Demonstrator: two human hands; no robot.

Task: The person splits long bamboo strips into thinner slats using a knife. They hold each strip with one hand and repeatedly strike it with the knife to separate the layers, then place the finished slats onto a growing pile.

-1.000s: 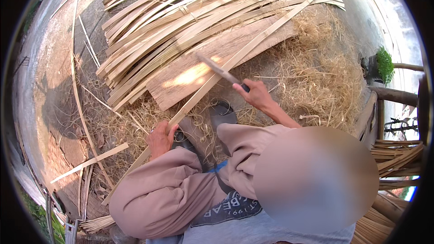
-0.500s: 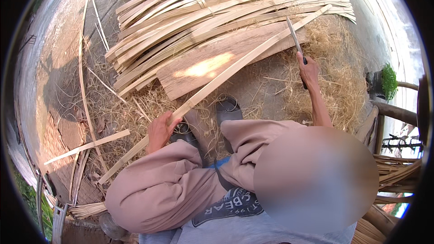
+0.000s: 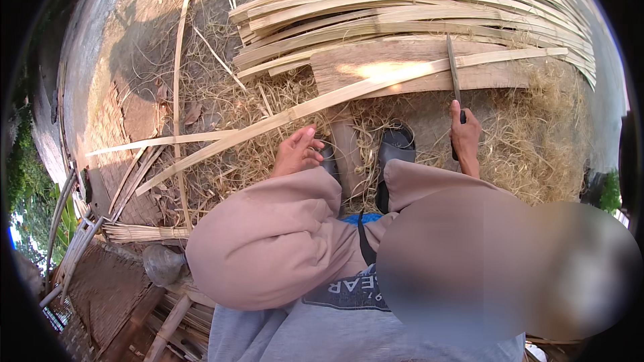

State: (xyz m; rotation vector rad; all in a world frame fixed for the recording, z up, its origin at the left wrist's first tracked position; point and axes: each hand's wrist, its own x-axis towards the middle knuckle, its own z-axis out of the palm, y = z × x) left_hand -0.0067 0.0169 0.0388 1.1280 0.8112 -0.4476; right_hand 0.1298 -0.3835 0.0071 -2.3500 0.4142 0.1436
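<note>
A long pale bamboo strip [image 3: 295, 112] lies slantwise, its right part over a flat wooden board [image 3: 416, 84]. My left hand [image 3: 298, 152] is just below the strip, apart from it, with nothing in it and the fingers loosely bent and spread. In my right hand [image 3: 465, 135] is a knife [image 3: 454, 70], held by its dark handle. Its long blade points away from me and crosses the strip above the board. Whether the blade touches the strip cannot be told.
Beyond the board lie several bundles of bamboo strips [image 3: 402, 0]. Curly shavings [image 3: 523, 141] cover the ground around my dark sandals [image 3: 396, 144]. Another long strip [image 3: 180, 74] lies at left. A clear plastic bottle [image 3: 163, 265] is by my left knee.
My left hand has let go of the bamboo strip. The strip now lies flatter across the board, with the knife blade over it. The whole view has shifted and turned.
</note>
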